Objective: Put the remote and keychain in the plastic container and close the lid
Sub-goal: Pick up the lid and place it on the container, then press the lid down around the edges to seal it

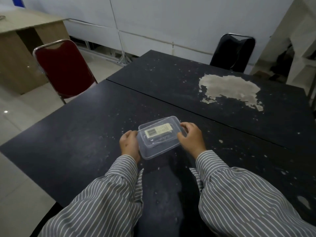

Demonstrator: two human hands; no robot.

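Note:
A clear plastic container [154, 152] rests on the dark table [82, 134] in front of me. Its clear lid [164, 142] lies over it, slightly askew, with the container's far rim showing beyond it. Through the lid I see the white remote [158, 132] lying inside. A thin chain-like shape below the remote may be the keychain [160, 139]; it is too faint to be sure. My left hand [129, 145] grips the container's left side. My right hand [191, 139] holds the lid's right end, fingers curled over its edge.
A second dark table [171, 77] with a large pale worn patch [230, 88] adjoins at the back. A red chair [63, 67] stands at the left, a black chair [233, 52] at the far side. A cardboard box [22, 48] sits at the far left.

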